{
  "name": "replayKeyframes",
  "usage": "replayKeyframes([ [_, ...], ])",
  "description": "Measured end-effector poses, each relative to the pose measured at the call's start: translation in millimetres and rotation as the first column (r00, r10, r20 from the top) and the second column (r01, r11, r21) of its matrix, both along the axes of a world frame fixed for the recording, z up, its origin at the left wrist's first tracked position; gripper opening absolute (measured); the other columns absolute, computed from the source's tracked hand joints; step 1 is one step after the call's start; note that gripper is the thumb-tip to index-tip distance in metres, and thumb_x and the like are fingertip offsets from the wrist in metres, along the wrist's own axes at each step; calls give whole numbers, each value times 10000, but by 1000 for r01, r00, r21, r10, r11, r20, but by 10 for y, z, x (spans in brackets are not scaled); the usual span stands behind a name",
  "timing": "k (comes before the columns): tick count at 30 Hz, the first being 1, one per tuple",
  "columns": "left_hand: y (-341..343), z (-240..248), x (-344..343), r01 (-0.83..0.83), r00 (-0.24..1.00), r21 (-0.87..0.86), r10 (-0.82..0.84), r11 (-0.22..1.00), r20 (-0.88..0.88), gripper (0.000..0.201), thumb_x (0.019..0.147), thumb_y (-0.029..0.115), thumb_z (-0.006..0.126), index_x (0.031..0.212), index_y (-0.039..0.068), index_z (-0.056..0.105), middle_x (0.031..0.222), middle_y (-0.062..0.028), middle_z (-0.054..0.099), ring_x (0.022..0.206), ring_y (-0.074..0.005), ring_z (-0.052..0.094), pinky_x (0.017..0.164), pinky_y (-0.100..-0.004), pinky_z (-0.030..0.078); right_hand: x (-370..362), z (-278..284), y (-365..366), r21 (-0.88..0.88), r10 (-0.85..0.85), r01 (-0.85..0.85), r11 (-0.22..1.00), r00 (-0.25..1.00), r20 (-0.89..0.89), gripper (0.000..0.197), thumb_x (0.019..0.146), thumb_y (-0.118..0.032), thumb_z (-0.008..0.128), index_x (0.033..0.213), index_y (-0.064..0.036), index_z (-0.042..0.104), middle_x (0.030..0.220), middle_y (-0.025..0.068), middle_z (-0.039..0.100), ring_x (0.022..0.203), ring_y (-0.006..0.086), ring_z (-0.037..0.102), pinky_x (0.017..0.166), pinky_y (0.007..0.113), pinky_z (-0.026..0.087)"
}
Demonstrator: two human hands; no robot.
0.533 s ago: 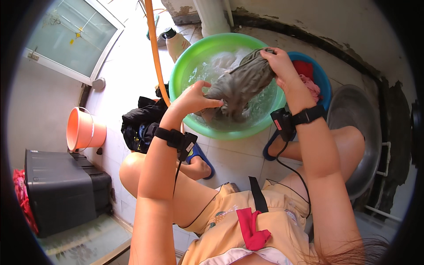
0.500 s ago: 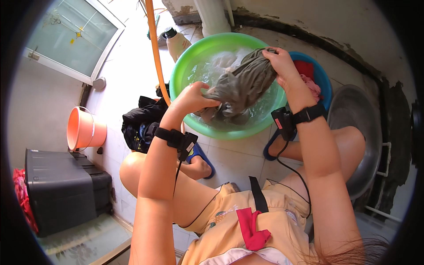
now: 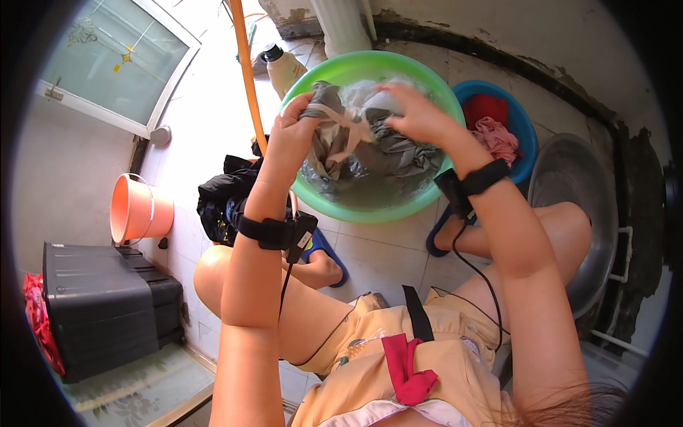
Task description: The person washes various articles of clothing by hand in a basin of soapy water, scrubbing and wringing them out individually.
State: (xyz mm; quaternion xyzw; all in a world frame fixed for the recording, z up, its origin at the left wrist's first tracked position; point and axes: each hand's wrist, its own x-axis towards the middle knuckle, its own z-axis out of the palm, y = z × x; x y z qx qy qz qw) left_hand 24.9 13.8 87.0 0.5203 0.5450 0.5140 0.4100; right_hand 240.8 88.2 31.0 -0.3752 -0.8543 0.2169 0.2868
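A wet grey-green garment lies partly in the soapy water of a green basin, its left end lifted. My left hand is closed on that raised end at the basin's left side, where pale straps or bands hang from the cloth. Over the garment's right part is my right hand, thumb and fingers apart, with nothing visibly gripped. White foam or pale cloth shows behind it in the water; which of the two I cannot tell.
A blue basin holding red and pink clothes stands right of the green one, near a large metal tub. Dark clothes lie on the floor at left. An orange hose, a bottle and an orange bucket are nearby.
The stretched garment has come down into the water on its right side. My left hand has moved up with its end; my right hand has let go and shifted left.
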Motion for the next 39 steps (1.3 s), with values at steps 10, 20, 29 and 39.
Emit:
replayKeyframes([
  [10,38,22,-371,-212,974,81,204,974,96,228,743,56,529,942,-53,513,807,-57,572,693,-112,554,636,-215,444,-210,-6,-280,-247,-31,83,965,978,208,198,732,-204,538,867,-73,603,852,143,592,825,306,557,681,369,443],
  [20,-189,-340,99,222,571,71,-71,972,-818,526,681,343,677,1019,-28,517,900,-180,590,856,-305,571,754,-353,440,-128,1133,-335,-154,91,-114,982,985,-145,143,692,-5,567,831,-38,575,725,-13,520,686,62,468,604,204,375],
  [29,-237,-820,197,498,439,-439,-654,748,-616,448,617,416,689,841,41,591,815,-93,593,790,-229,557,727,-342,398,186,1419,-700,-211,182,-195,958,980,-79,121,614,18,568,721,-28,536,649,10,519,641,93,507,561,229,393],
  [39,-237,-688,-229,-112,-284,-362,-379,925,-881,553,536,411,754,973,138,556,960,2,578,937,-155,542,861,-323,326,546,1342,-955,-187,163,4,982,467,869,350,593,-339,710,686,-14,619,647,142,580,650,282,584,556,353,462],
])
